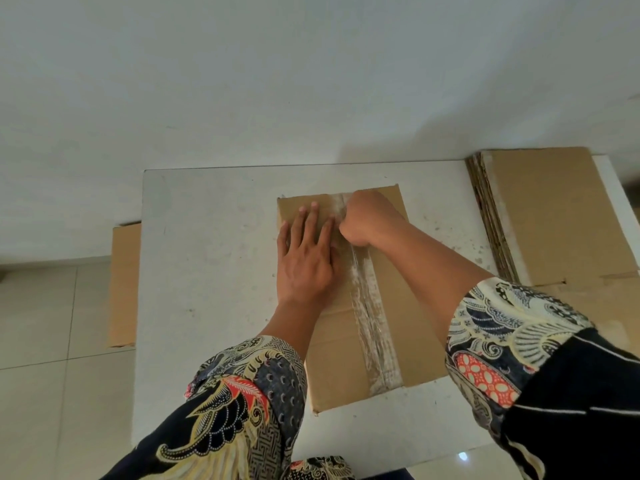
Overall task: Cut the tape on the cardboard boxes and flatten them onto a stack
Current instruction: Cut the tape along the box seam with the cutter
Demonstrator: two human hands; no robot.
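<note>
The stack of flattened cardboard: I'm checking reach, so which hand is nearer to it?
Right. The right hand sits fisted on the box's tape seam, closer to the stack; the left hand lies flat on the box, farther away.

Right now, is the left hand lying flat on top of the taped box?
Yes, the left hand rests with straight, spread fingers on the cardboard box, just left of the tape strip.

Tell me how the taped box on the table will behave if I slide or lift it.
The box looks like plain cardboard, so probably light. It sits broad and low, unlikely to tip. The left hand presses it flat, which suggests it may skid on the smooth table.
</note>
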